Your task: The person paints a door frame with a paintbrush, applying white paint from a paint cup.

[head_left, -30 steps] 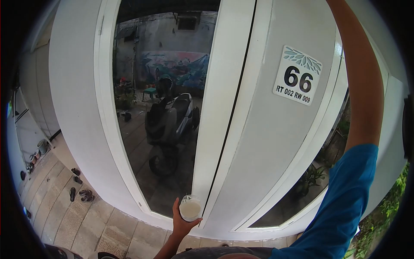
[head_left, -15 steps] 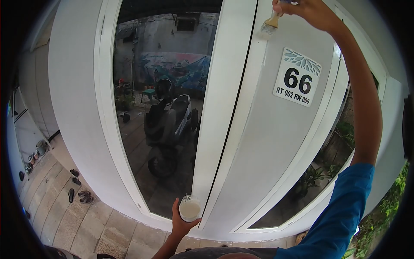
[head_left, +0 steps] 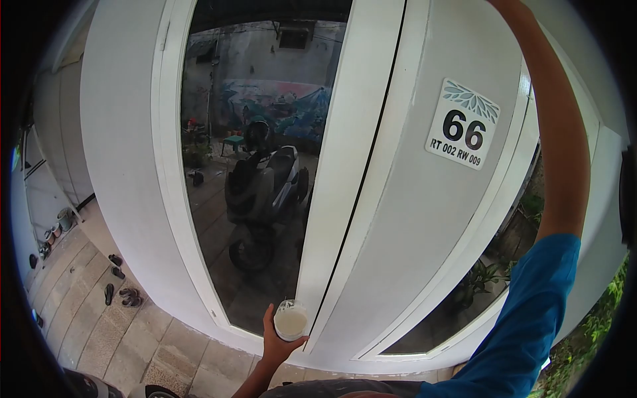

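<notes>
Low in the view, my left hand is wrapped round a clear cup of whitish paint, held upright in front of the white frame. My right arm, in a blue sleeve, reaches up along the right side. Its hand is beyond the top edge, so neither the fingers nor the paintbrush shows now. Close to that arm are the light grey wall panel and a white plaque reading 66. A white door frame runs beside a narrow dark gap.
Dark glass on the left reflects a parked scooter. A second window lies at lower right. Several sandals and pots are on the paved floor. Green plants grow at far right.
My right hand and the paintbrush have gone up out of view. The wall and plaque appear slightly lower and further right. My left hand keeps its hold on the cup.
</notes>
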A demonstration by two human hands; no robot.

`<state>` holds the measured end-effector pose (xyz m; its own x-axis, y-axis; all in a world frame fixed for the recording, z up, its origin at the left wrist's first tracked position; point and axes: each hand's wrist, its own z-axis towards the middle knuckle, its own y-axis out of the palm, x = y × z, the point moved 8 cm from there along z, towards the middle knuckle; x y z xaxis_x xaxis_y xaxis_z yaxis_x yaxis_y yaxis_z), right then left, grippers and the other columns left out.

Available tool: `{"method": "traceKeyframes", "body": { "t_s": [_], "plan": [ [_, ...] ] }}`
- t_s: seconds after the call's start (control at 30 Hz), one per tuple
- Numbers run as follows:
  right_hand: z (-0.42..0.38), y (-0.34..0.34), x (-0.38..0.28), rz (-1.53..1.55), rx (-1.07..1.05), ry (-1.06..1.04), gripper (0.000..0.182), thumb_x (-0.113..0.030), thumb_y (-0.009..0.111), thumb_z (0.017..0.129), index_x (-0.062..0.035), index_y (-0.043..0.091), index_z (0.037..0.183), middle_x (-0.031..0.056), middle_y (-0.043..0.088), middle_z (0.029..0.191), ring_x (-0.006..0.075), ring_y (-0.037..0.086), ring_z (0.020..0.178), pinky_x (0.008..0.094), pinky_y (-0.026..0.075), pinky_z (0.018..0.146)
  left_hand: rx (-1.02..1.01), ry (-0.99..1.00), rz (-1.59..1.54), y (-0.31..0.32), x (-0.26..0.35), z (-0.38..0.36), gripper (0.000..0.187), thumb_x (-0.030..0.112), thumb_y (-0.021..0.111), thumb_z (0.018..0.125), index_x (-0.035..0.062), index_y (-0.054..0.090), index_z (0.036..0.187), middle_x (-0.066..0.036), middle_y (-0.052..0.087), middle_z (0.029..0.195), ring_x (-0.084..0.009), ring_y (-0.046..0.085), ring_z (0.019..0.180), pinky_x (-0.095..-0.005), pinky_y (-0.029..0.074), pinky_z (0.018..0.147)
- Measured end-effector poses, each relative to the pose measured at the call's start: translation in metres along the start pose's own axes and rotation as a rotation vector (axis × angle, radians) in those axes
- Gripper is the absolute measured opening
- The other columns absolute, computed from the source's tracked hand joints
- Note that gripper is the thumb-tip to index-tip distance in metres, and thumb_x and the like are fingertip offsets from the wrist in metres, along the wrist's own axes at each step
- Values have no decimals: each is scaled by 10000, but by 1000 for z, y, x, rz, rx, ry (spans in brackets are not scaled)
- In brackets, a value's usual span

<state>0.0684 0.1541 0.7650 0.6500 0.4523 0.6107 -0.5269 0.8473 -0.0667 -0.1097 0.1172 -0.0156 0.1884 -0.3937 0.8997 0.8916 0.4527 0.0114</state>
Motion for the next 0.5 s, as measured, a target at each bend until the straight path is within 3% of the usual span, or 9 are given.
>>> {"method": "traceKeyframes", "body": {
  "t_s": [0.13, 0.2, 0.23, 0.33, 0.5],
  "plan": [
    [-34, 1, -29, 25, -191, -22, 181, -160, 708, 950, 10, 668, 997, 158, 726, 899, 261, 667, 791, 381, 515, 742, 9, 23, 39, -4, -7, 0, 1286, 97, 977, 611, 26, 138, 1583, -202, 455, 1435, -302, 529, 1319, -439, 454, 1106],
    [-50, 11, -42, 278, -429, -83, 163, -165, 729, 936, -9, 686, 960, 110, 722, 848, 199, 654, 762, 355, 507, 719, 6, 24, 37, -5, -6, 1, 1286, 96, 977, 610, 25, 138, 1582, -203, 459, 1431, -302, 532, 1315, -438, 456, 1105],
    [-52, 10, -43, 277, -426, -83, 163, -165, 729, 936, -9, 686, 960, 110, 722, 848, 199, 654, 762, 355, 507, 719, 5, 26, 34, -6, -6, 2, 1286, 94, 977, 609, 24, 139, 1582, -205, 463, 1428, -303, 535, 1312, -438, 457, 1104],
    [-57, 24, -33, 435, -572, 59, 165, -205, 750, 937, -45, 707, 940, 35, 678, 789, 121, 614, 740, 307, 495, 676, 3, 25, 26, -6, -1, 4, 1285, 92, 976, 608, 21, 140, 1582, -205, 460, 1431, -302, 532, 1316, -436, 456, 1104],
    [-7, 23, 33, 436, -288, 128, 159, -190, 743, 934, -37, 702, 943, 42, 679, 785, 131, 615, 727, 313, 501, 652, 8, 33, 58, -4, 6, 2, 1290, 112, 982, 606, 20, 142, 1581, -203, 453, 1439, -301, 524, 1321, -436, 450, 1109]
  ]
}}
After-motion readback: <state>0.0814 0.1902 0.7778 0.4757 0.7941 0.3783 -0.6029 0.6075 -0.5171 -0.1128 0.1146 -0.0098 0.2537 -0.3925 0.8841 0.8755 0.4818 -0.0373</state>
